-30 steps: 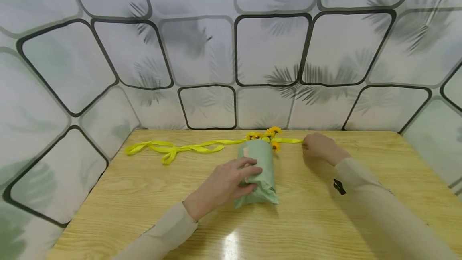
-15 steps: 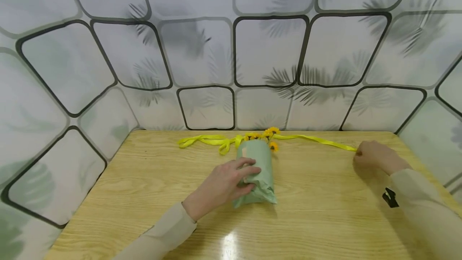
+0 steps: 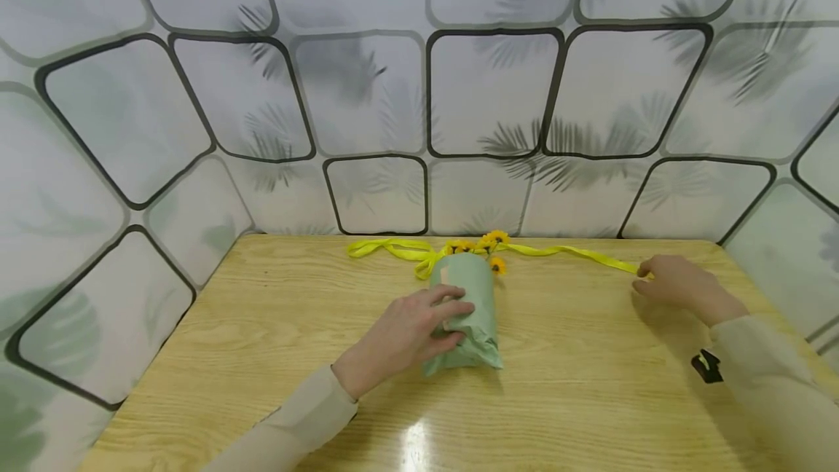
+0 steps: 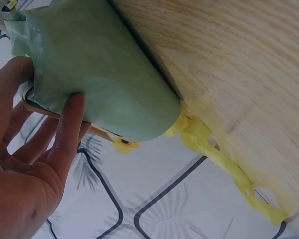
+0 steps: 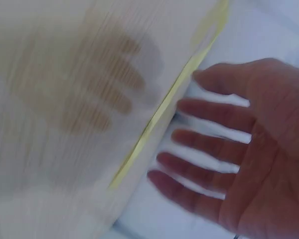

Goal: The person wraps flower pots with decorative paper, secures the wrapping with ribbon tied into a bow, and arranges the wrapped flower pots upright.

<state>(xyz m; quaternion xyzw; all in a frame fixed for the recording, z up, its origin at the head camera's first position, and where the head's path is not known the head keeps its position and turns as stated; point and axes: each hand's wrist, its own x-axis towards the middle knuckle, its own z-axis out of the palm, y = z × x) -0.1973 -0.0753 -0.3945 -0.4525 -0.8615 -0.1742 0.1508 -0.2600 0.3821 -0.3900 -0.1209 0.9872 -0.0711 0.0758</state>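
Observation:
A small bouquet in pale green wrapping point(image 3: 481, 290) lies on the table, its yellow flowers point(image 3: 497, 237) pointing to the back wall. My left hand point(image 3: 406, 330) holds it from the left. In the left wrist view the thumb and fingers point(image 4: 70, 122) bear on the green wrap. A yellow ribbon point(image 3: 566, 249) runs behind the bouquet, with a looped bow point(image 3: 426, 262) just left of the flowers. My right hand point(image 3: 684, 288) is at the ribbon's right end. In the right wrist view its fingers point(image 5: 214, 114) are spread, with the ribbon point(image 5: 154, 119) lying beyond the fingertips.
Both hands work over a light wood table point(image 3: 275, 341). A pale patterned wall cloth point(image 3: 491, 93) rises at the table's back edge and along both sides. The ribbon's left loops point(image 3: 376, 246) lie near that back edge.
My right hand has drawn the ribbon to the right, and the bow has slid up to the bouquet. Since then its fingers have loosened off the ribbon's end. The left hand stays put.

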